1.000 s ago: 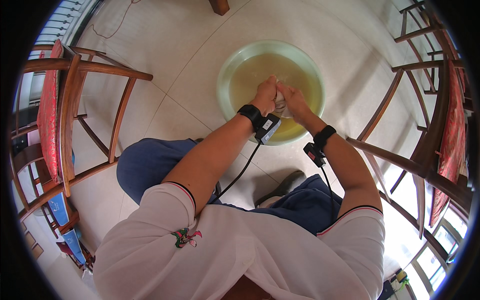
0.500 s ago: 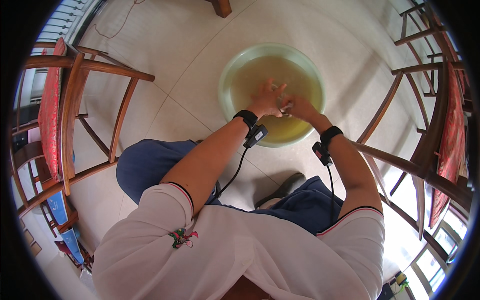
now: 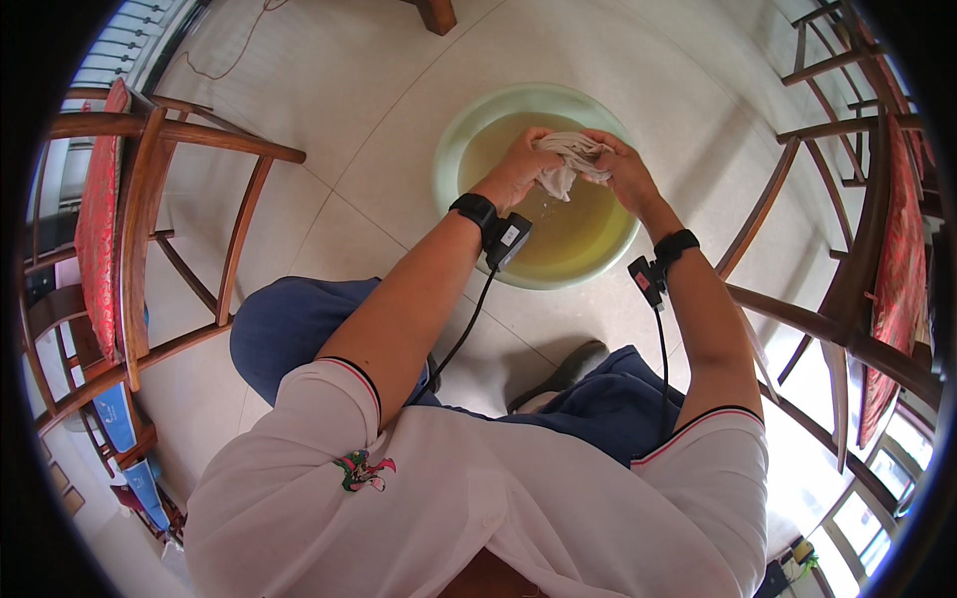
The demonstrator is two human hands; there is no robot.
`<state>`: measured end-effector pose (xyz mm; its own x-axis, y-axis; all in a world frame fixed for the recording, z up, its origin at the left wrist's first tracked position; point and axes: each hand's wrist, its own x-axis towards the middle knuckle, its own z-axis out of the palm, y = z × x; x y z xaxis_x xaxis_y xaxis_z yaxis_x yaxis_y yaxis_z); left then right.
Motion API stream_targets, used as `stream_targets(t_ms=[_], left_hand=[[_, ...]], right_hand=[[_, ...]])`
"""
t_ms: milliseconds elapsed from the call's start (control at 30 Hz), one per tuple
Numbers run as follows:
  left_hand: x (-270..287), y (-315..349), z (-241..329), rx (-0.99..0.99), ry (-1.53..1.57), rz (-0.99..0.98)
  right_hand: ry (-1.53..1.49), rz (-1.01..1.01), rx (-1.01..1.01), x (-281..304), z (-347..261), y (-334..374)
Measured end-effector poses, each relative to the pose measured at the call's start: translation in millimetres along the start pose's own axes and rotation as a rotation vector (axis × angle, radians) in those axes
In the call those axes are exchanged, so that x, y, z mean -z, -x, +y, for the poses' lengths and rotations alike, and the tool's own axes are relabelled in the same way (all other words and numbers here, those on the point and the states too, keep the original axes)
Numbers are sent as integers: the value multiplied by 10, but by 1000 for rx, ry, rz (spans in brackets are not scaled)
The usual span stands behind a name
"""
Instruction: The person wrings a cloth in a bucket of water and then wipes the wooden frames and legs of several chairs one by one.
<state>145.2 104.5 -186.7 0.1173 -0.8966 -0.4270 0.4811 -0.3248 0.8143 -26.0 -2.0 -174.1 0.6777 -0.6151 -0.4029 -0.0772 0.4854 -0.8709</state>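
Above the basin [image 3: 446, 171], left hand [image 3: 515, 169] and right hand [image 3: 629, 176] grip the bunched cloth [image 3: 572, 152], now raised from the water [image 3: 563, 237], draining.

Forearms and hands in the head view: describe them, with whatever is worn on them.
The left hand and right hand are ungloved. Black wrist straps carry small dark boxes: the left one shows a white label, the right one a reddish mark. A black cable trails from each. The short white sleeves end in black and red trim.

Pale tiled floor [image 3: 369, 100]; wooden chairs [image 3: 243, 244] both sides, red cushions [image 3: 98, 239]; bright windows [image 3: 859, 526] lower right
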Motion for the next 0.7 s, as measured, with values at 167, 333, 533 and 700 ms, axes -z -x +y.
stream_targets(t_ms=[167,333,533,700], left_hand=[[39,-39,46,5,352,-184],[-101,-77,68,198,638,-449],[-4,-147,266,193,-581,-321],[-18,-117,455,-265,-1415,-504]], right_hand=[[-150,-140,-323,-222,73,163],[-70,-54,-267,-283,237,165],[-96,-84,-426,-157,128,189],[-350,-36,-514,-125,141,235]])
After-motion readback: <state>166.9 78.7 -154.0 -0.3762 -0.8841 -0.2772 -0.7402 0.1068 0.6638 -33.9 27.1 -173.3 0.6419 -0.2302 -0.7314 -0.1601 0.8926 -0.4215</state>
